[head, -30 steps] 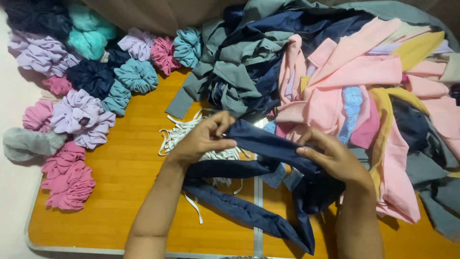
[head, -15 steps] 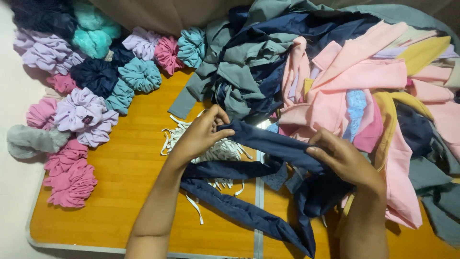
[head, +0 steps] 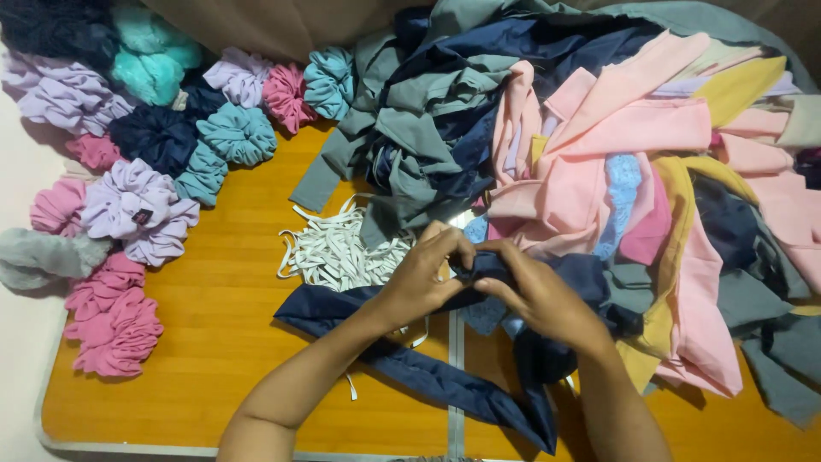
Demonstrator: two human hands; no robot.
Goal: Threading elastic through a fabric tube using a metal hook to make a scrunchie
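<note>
Both hands meet over the middle of the wooden bench (head: 214, 342), the left hand (head: 419, 278) and right hand (head: 534, 295) with fingers closed in a pinch on the navy fabric strip (head: 428, 376), apparently bunching one end so it gathers. The strip is dark, smooth and long, trailing toward the bench's near edge, just beside the white elastic bands (head: 333, 250).

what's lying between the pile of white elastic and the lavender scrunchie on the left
Head view: only bare orange table lies between the white elastic pile and the lavender scrunchie.
</note>
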